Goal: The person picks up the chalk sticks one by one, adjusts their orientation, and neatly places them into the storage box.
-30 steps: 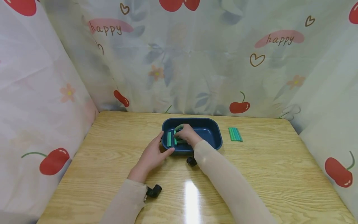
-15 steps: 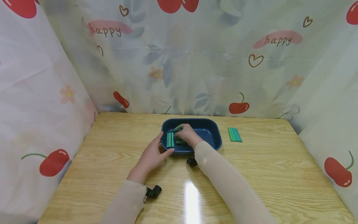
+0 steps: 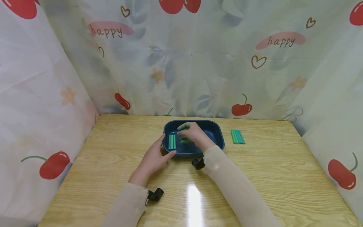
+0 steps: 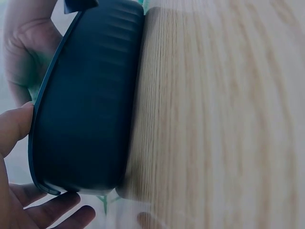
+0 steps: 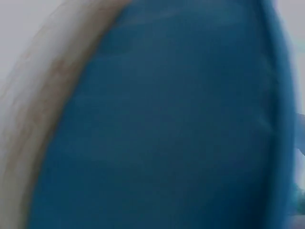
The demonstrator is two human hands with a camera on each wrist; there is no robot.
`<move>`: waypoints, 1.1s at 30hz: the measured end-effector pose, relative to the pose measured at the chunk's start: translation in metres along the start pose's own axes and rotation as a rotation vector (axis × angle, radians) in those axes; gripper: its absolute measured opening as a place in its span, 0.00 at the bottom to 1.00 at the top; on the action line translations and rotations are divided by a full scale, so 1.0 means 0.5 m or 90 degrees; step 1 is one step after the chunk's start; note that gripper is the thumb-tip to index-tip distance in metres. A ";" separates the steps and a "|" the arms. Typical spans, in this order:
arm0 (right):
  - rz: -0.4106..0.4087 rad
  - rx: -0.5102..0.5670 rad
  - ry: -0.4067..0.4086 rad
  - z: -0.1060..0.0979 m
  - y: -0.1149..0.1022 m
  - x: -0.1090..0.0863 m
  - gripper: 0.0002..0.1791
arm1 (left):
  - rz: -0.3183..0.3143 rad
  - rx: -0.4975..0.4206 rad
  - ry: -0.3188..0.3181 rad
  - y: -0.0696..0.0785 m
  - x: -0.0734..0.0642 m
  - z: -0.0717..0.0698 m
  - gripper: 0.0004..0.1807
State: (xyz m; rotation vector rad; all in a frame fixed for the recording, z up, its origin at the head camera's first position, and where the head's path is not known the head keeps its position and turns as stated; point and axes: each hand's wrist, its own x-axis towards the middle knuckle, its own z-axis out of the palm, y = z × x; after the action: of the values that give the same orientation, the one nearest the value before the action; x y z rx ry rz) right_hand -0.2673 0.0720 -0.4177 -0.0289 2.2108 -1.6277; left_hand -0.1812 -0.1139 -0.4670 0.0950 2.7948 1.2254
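A dark blue rectangular tray (image 3: 210, 154) with rounded corners sits near the back of the table. Three slim green sticks (image 3: 172, 142) lie side by side in its left end. My left hand (image 3: 153, 159) holds the tray's front left corner; in the left wrist view the thumb (image 4: 16, 125) touches the rim and the fingers (image 4: 52, 210) lie round the end wall. My right hand (image 3: 195, 134) hovers over the tray's middle, right of the sticks, fingers loosely bent and apart, with nothing visible between them. The right wrist view shows mostly the blurred tray wall (image 5: 167, 119).
Several green to teal sticks (image 3: 237, 136) lie in a row on the wooden table (image 3: 269, 176), right of the tray. Patterned cloth (image 3: 187, 63) hangs behind the table and along both sides. Small black cameras (image 3: 156, 194) are worn at both wrists.
The right hand set a third green stick against the other two in the tray, let it go, and lifted slightly up and to the right. The left hand stayed on the tray.
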 end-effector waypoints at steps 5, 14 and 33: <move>-0.013 -0.004 -0.017 -0.017 -0.013 -0.018 0.20 | 0.002 -0.002 -0.001 0.000 0.000 -0.001 0.51; -0.024 0.002 -0.043 -0.043 -0.039 -0.053 0.23 | 0.020 0.000 -0.001 -0.004 0.002 -0.001 0.51; -0.081 -0.063 -0.056 -0.118 -0.054 -0.125 0.21 | 0.002 0.000 -0.001 0.000 0.000 0.000 0.51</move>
State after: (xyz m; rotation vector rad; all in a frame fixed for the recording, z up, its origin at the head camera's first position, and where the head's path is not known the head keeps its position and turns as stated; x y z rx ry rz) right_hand -0.2345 0.1322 -0.3595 -0.2696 2.2598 -1.5489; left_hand -0.1813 -0.1139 -0.4672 0.1013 2.7934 1.2263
